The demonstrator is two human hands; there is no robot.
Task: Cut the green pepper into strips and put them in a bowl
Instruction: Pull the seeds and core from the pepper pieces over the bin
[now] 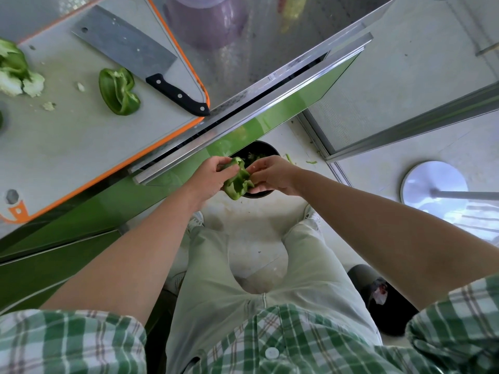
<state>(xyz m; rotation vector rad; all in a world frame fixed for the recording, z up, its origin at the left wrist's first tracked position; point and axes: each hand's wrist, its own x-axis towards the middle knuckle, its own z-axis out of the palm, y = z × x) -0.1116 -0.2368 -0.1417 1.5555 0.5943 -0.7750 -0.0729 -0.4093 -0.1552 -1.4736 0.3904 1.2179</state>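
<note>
Both my hands hold a hollowed green pepper piece (237, 182) below the counter edge, over a black bin (263, 151) on the floor. My left hand (212, 175) grips its left side and my right hand (271, 174) pinches its right side. Another green pepper half (118, 90) lies on the white cutting board (75, 136) with an orange rim. A cleaver (135, 54) with a black handle rests on the board's far right. Pepper core and pith scraps (16, 72) lie at the board's left edge.
A purple plastic container (208, 20) stands on the steel counter behind the board. Green cabinet fronts (81, 211) run below the counter. Green scraps lie on the floor by the bin. A round white stand base (433, 186) sits at the right, a dark object (378, 295) lower right.
</note>
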